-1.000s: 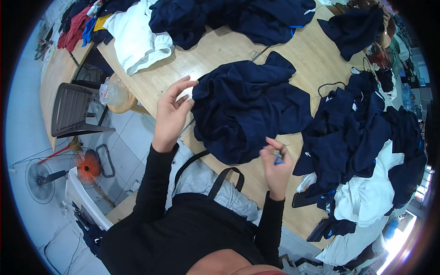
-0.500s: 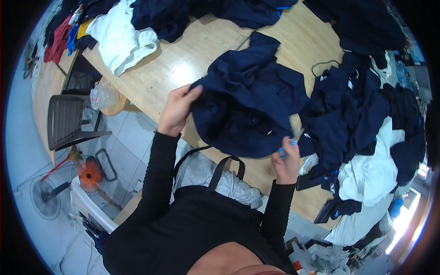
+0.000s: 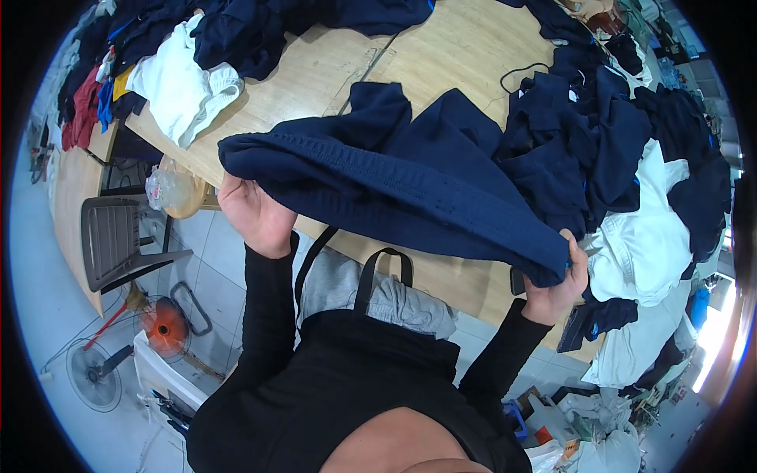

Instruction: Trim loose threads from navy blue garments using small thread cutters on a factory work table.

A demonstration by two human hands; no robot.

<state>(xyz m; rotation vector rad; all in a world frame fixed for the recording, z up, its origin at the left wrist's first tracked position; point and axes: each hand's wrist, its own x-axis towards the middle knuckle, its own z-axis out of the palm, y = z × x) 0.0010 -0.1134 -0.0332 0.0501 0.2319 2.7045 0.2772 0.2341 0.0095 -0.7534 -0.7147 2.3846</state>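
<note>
A navy elastic-waist garment (image 3: pixel 410 189) is stretched wide between my two hands, its gathered waistband nearest me and the rest spread over the table (image 3: pixel 315 75). At its left end, my left hand (image 3: pixel 256 213) holds the waistband from below, the fingers tucked out of sight under the cloth. My right hand (image 3: pixel 558 280) grips the other end, thumb along the edge. A sliver of blue shows by the right fingers, probably the small blue-handled tool seen there earlier; most of it is hidden.
Heaped navy garments (image 3: pixel 583 150) and white ones (image 3: pixel 643 236) lie to the right. Another white garment (image 3: pixel 185 83) is at the far left. A grey chair (image 3: pixel 114 236) and fans (image 3: pixel 165 327) stand left of the table. Grey cloth (image 3: pixel 410 307) covers my lap.
My hands have moved apart, left hand leftward and right hand rightward, pulling the waistband into a long taut line. The blue tool by my right hand is now mostly hidden.
</note>
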